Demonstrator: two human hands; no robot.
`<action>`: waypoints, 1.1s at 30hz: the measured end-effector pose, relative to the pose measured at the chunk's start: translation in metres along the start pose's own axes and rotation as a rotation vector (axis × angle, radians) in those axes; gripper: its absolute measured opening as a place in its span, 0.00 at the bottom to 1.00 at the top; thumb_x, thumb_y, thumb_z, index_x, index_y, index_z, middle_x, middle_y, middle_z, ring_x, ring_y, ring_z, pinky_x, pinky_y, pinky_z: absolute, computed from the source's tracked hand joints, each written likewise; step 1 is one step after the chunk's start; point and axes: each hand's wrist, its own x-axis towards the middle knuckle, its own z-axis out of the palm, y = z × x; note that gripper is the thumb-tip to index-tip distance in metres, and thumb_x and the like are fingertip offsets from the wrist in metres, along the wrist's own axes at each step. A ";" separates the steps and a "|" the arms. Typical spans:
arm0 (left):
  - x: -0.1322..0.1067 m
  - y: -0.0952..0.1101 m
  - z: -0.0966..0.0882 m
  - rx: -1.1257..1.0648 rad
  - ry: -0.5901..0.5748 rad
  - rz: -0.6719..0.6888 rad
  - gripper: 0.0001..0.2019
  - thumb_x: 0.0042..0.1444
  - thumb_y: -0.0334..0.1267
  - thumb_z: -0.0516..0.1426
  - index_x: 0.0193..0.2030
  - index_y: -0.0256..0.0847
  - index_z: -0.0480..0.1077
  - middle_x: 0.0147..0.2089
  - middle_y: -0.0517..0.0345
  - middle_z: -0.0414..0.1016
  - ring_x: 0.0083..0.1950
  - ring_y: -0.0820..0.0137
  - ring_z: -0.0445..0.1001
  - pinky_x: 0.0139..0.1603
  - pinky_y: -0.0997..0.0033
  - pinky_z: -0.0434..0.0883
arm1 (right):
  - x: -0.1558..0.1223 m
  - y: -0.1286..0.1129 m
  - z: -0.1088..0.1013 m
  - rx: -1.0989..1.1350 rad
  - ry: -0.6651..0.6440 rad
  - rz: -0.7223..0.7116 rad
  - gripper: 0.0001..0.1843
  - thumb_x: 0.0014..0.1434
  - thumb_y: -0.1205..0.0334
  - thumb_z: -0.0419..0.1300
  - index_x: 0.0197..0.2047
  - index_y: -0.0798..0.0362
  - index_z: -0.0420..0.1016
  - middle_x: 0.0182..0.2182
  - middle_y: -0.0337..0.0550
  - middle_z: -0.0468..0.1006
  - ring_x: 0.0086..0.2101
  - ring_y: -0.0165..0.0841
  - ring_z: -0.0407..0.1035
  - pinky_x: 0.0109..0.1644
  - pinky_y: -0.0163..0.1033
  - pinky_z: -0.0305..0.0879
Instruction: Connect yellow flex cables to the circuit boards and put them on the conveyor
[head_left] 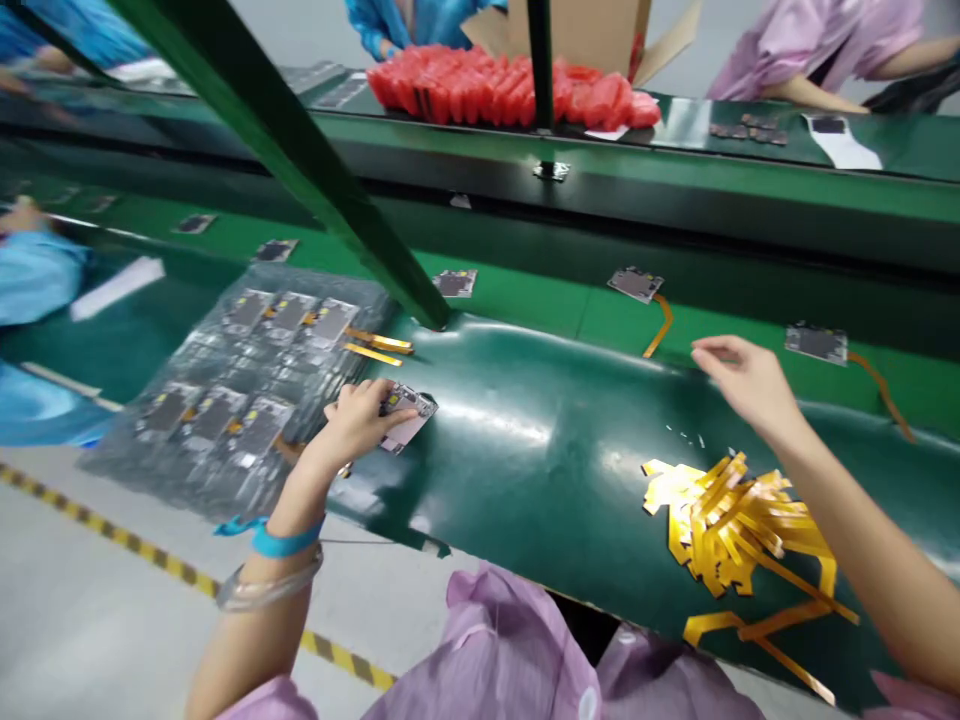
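At centre left, the left hand (358, 418) is clamped on a small grey circuit board (406, 412); the right hand (742, 378), fingers apart and empty, hovers over the green table (525, 440) at right.

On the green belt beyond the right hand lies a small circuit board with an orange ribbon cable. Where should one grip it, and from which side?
Probably the rigid circuit board itself, pinched by its long edges from above, at its left end. It lies flat, and its thin ribbon cable leaves the right end, curving toward the right hand.
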 end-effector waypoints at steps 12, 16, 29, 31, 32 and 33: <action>-0.123 0.236 0.036 -0.884 -0.576 0.351 0.13 0.63 0.47 0.57 0.36 0.40 0.63 0.22 0.69 0.61 0.23 0.77 0.57 0.24 0.78 0.54 | -0.164 -0.044 0.029 0.148 -0.200 -0.156 0.04 0.68 0.62 0.61 0.38 0.49 0.74 0.39 0.44 0.79 0.41 0.39 0.74 0.47 0.43 0.71; -0.129 0.238 0.038 -0.853 -0.557 0.328 0.12 0.64 0.46 0.57 0.35 0.40 0.63 0.22 0.67 0.63 0.24 0.77 0.58 0.24 0.77 0.53 | -0.170 -0.034 0.026 0.176 -0.176 -0.080 0.04 0.67 0.61 0.63 0.38 0.48 0.75 0.38 0.42 0.79 0.39 0.38 0.75 0.45 0.43 0.71; -0.136 0.239 0.046 -0.867 -0.565 0.257 0.14 0.64 0.48 0.57 0.35 0.41 0.60 0.24 0.66 0.68 0.24 0.77 0.61 0.24 0.77 0.53 | -0.187 -0.033 0.041 0.035 -0.105 -0.205 0.05 0.70 0.68 0.55 0.42 0.50 0.71 0.39 0.46 0.76 0.40 0.38 0.74 0.43 0.43 0.72; -0.129 0.238 0.050 -0.995 -0.626 0.214 0.15 0.63 0.49 0.58 0.36 0.41 0.60 0.26 0.66 0.68 0.25 0.77 0.61 0.25 0.77 0.55 | -0.189 -0.033 0.040 -0.032 -0.017 -0.327 0.08 0.69 0.71 0.55 0.45 0.49 0.72 0.42 0.48 0.78 0.43 0.41 0.74 0.48 0.46 0.71; -0.124 0.237 0.052 -1.072 -0.662 0.189 0.16 0.62 0.50 0.59 0.37 0.41 0.60 0.27 0.66 0.67 0.26 0.77 0.62 0.26 0.78 0.57 | -0.188 -0.032 0.038 -0.038 0.032 -0.374 0.09 0.68 0.72 0.56 0.46 0.49 0.72 0.44 0.48 0.78 0.46 0.42 0.74 0.51 0.48 0.70; -0.118 0.235 0.053 -1.145 -0.695 0.160 0.17 0.61 0.50 0.60 0.38 0.41 0.60 0.28 0.65 0.68 0.27 0.77 0.64 0.27 0.78 0.59 | -0.185 -0.031 0.035 -0.028 0.075 -0.391 0.09 0.67 0.72 0.57 0.47 0.48 0.72 0.45 0.47 0.78 0.47 0.43 0.73 0.53 0.49 0.69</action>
